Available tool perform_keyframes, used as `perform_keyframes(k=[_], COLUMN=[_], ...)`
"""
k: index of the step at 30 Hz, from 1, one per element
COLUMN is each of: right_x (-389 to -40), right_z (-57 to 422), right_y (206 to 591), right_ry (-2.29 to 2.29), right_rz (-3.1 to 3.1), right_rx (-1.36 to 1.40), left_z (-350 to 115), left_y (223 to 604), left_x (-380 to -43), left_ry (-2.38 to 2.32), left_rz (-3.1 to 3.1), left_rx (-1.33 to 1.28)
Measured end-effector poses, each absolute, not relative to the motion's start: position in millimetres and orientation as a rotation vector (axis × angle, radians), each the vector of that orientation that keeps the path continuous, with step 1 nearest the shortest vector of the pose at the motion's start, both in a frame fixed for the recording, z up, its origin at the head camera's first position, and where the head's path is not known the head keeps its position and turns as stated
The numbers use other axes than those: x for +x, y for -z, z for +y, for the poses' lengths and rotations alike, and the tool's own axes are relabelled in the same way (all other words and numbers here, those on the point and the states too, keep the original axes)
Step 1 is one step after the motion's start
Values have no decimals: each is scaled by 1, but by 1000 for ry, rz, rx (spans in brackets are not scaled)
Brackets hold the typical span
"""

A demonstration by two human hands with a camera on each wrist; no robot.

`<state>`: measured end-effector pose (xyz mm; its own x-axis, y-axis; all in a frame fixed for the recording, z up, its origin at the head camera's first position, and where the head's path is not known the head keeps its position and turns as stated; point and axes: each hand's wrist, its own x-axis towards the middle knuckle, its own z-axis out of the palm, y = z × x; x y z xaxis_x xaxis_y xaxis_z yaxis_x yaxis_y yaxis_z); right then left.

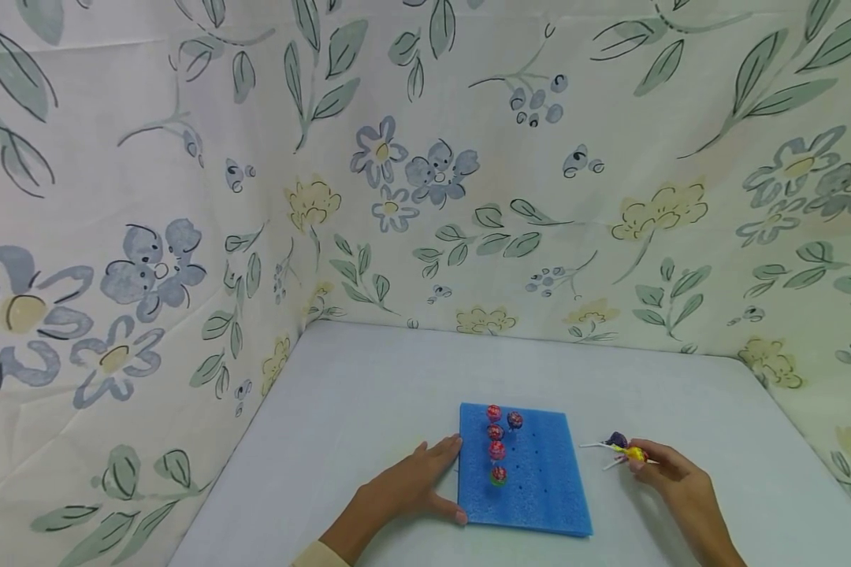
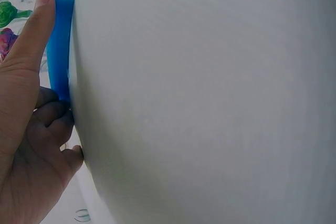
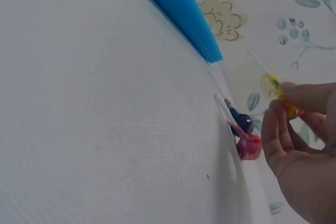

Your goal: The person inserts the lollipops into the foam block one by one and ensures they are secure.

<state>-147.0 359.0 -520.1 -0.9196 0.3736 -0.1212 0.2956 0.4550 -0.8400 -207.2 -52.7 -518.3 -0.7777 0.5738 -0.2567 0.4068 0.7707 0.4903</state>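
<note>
A white table (image 1: 383,378) bears a blue board (image 1: 546,504) and lollipops (image 3: 250,147).

Blue holed foam board (image 1: 539,508) flat on desk (image 1: 397,370), five wrapped lollipops (image 1: 496,450) stuck in, four reddish in column; yellow lollipop (image 1: 636,454) pinched in right hand (image 1: 683,482); dark lollipop (image 3: 242,123), red lollipop (image 3: 250,148) lying nearby

This seems to be a screened tabletop booth: a white tabletop (image 1: 369,370) stands enclosed by floral cloth (image 1: 397,264) at the left, at the back and at the right. The cloth is off-white, printed with blue flowers (image 1: 142,248), yellow blossoms (image 1: 659,214) and green leaves (image 1: 347,47). Whether it stands inside a home or a studio, I cannot tell.
</note>
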Motion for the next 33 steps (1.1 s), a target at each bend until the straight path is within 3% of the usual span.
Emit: perform_keyframes(k=[8,28,33], right_x=[-147,-151,-154], right_z=[351,333,330], right_y=[518,514,511], right_ry=[-1519,-1529,-1485], right_rz=[-2494,-2378,-2431], right_rx=[-618,-325,-418], left_z=[-53,-53,-52], left_y=[518,517,516], left_x=[-207,-207,-207], left_ry=[-581,-568,-561], left_rz=[2571,2577,2573], left_rx=[747,774,747])
